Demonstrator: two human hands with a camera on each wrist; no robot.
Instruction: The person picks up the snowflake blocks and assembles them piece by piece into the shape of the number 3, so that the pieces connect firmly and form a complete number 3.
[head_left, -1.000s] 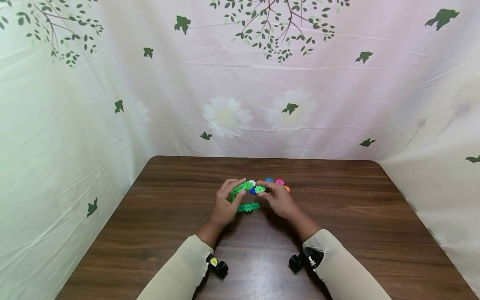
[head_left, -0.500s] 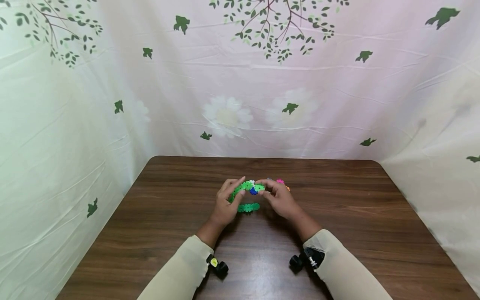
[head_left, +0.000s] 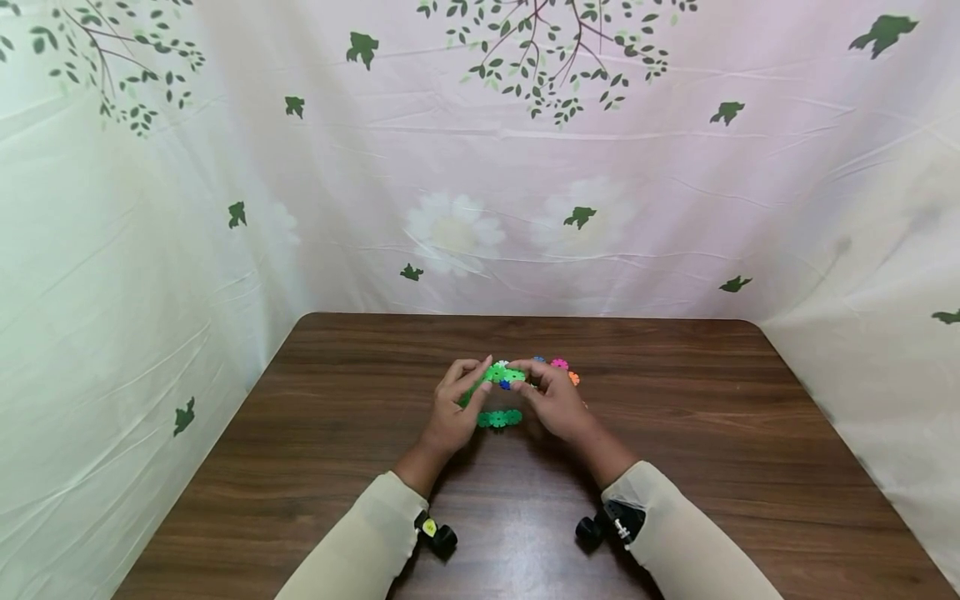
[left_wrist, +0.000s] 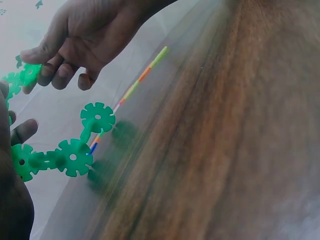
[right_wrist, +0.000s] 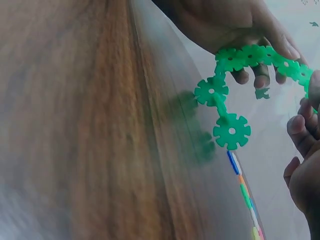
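A curved chain of green flower-shaped interlocking discs (head_left: 499, 419) is held above the table, its lower end hanging in an arc. My left hand (head_left: 452, 408) grips the chain's left side, thumb and fingers around it, as the right wrist view also shows with the green chain (right_wrist: 250, 56). Across from it, my right hand (head_left: 558, 402) pinches a green disc (left_wrist: 31, 74) between thumb and fingers. That disc meets the upper end of the chain. Whether its slot is fitted into the chain cannot be made out.
Loose discs lie on the brown wooden table (head_left: 675, 400) behind my hands: a pink disc (head_left: 559, 364), an orange disc (head_left: 573, 378), a blue disc (head_left: 505, 385) and others partly hidden. A patterned cloth (head_left: 510, 167) surrounds the table's back and sides.
My right hand has shifted slightly left, bringing its green disc from a small gap up against the chain's end. My left hand stays nearly still, and the chain's lower end has moved slightly.
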